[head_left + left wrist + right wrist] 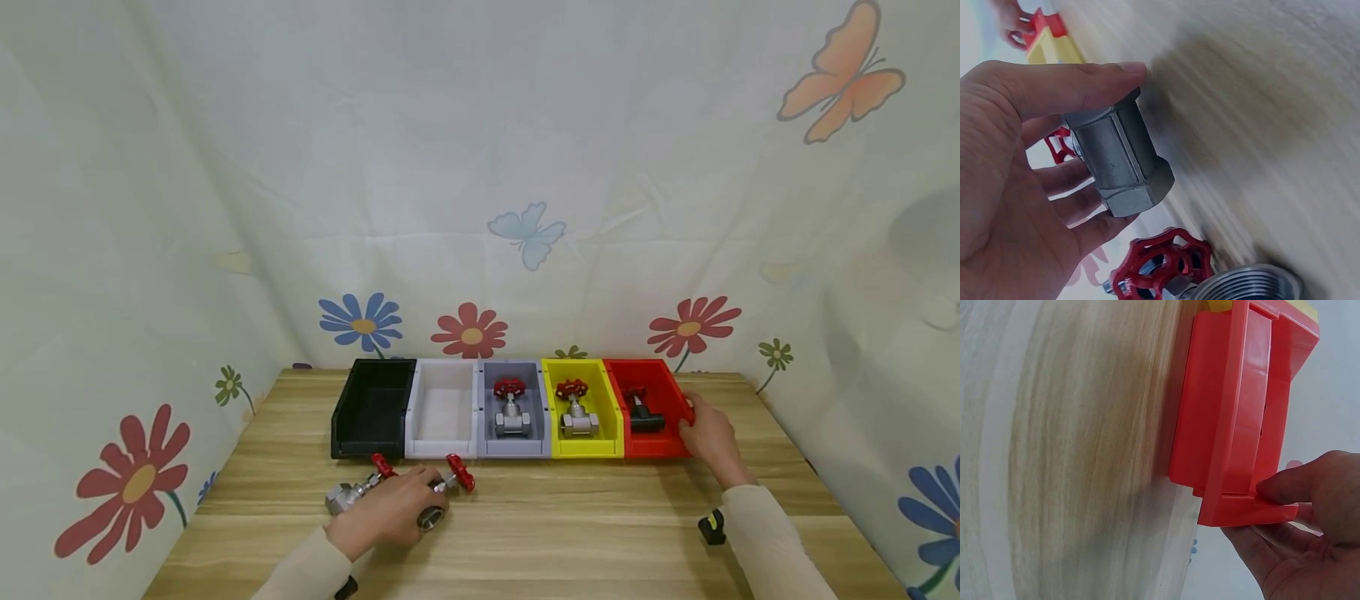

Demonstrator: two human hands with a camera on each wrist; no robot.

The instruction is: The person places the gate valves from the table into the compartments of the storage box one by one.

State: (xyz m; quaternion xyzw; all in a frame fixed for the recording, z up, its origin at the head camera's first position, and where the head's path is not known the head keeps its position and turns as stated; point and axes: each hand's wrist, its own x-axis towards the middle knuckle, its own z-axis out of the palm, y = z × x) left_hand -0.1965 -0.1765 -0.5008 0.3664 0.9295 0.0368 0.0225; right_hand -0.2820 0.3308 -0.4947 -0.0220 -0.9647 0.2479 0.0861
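Off the table's left part, my left hand grips a metal valve with a red handwheel, thumb on one side of its body and fingers on the other. A second red-wheeled valve lies on the table beside that hand; its handwheel and threaded opening show below in the left wrist view. At the right end of the bin row, my right hand pinches the side wall of the red bin between thumb and fingers. Inside that bin is a dark fitting with a red wheel, partly shaded.
Joined to the red bin are a yellow bin and a grey bin, each with a red-wheeled valve inside. A white bin and a black bin continue leftward. A patterned curtain hangs behind the wooden table.
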